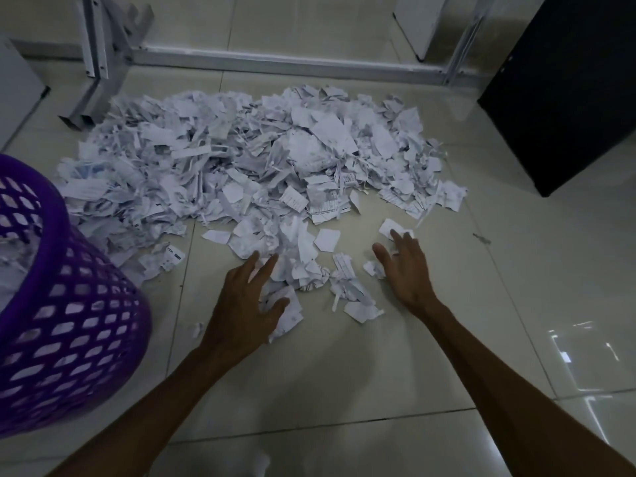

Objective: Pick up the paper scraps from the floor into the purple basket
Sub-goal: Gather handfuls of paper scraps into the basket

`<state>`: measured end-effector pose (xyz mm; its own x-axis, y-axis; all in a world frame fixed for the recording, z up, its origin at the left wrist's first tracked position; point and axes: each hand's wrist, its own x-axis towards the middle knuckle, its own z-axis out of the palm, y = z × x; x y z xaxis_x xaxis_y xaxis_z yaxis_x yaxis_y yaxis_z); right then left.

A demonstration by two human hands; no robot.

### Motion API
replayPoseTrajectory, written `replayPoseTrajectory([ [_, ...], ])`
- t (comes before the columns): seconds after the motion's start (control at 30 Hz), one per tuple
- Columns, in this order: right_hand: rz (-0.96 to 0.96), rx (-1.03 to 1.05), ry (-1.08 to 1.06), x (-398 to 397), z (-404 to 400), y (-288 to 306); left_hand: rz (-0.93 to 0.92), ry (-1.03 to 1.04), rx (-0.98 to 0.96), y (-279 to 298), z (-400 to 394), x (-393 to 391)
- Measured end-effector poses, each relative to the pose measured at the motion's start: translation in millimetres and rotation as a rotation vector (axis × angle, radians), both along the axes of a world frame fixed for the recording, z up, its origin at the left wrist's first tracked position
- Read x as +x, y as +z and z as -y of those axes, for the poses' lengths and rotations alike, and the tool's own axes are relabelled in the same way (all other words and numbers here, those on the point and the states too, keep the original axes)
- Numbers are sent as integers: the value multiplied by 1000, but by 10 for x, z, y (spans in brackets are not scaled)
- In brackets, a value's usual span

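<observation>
A big heap of torn white paper scraps point(247, 156) covers the tiled floor ahead of me. A smaller loose cluster of scraps point(303, 266) lies nearer, between my hands. My left hand point(244, 304) lies flat on the near scraps, fingers spread and fairly straight. My right hand point(406, 266) rests with straight fingers on the floor, its fingertips touching a small scrap point(390, 228). The purple basket point(69, 321), a lattice-walled tub, stands at the left with scraps inside it.
A grey metal frame point(275, 62) with legs runs across the floor behind the heap. A black cabinet point(564, 91) stands at the right rear. A pale panel point(17, 94) stands at the far left. Bare tiles point(344, 390) lie between my arms.
</observation>
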<state>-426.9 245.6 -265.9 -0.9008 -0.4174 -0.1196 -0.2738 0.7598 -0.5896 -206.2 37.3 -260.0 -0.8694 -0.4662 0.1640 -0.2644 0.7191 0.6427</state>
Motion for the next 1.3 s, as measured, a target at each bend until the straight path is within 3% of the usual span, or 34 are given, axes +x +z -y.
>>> replayPoseTrajectory([
  [0.37,-184,-148,330,861,344,-243,76,-61,161,-94,57,-102],
  [0.5,-157,-221,291,994,546,-181,53,-100,265,-113,92,-121],
  [0.67,10,-384,159,1099,771,-147,-29,-95,435,4,50,-135],
  [0.77,33,-406,194,1125,883,-163,3,-69,546,30,58,-112],
  [1.1,131,-647,-5,1155,1013,-73,-5,-6,659,145,92,-194],
  [1.3,426,-826,-215,1091,966,260,-6,67,810,300,138,-234],
])
